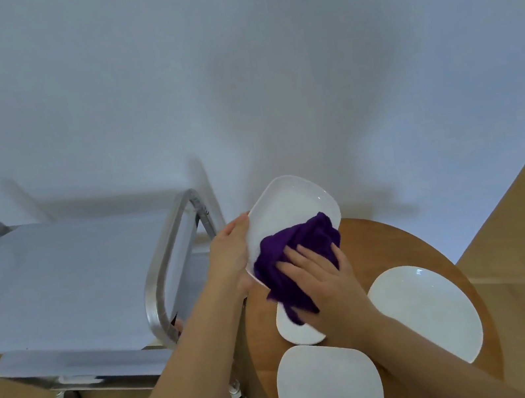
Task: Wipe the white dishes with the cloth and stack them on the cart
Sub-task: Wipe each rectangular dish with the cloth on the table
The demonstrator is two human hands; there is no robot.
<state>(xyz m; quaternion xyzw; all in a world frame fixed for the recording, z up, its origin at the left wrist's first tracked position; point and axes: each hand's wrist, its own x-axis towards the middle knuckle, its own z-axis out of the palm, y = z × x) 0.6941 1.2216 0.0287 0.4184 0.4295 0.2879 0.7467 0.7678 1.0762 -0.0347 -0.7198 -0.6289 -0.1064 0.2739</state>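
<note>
nearest the camera, a rounded-square white dish (pixel 329 385) lies flat on the round wooden table (pixel 379 241), at its near edge. to the right of it lies a larger white plate (pixel 427 310), and just beyond the square dish a third white dish (pixel 295 330) shows only in part, its far end hidden under the cloth and the right hand.

above these, the right hand (pixel 329 286) lies with fingers spread and nearly straight, pressing a bunched purple cloth (pixel 294 259) against the face of a white platter (pixel 290 209). the cloth covers the platter's near half and a tail of it hangs down over the third dish.

the left hand (pixel 230 256) grips the platter by its left edge — the thumb curls onto the rim, the other fingers are hidden behind it. the platter is held tilted, clear of the table, its far end raised toward the wall (pixel 231 65).

to the left, just beside the table, stands the metal cart (pixel 60 284) on castors, its flat top shelf bare — a curved tubular handle rises at its right end, close to the left forearm.
</note>
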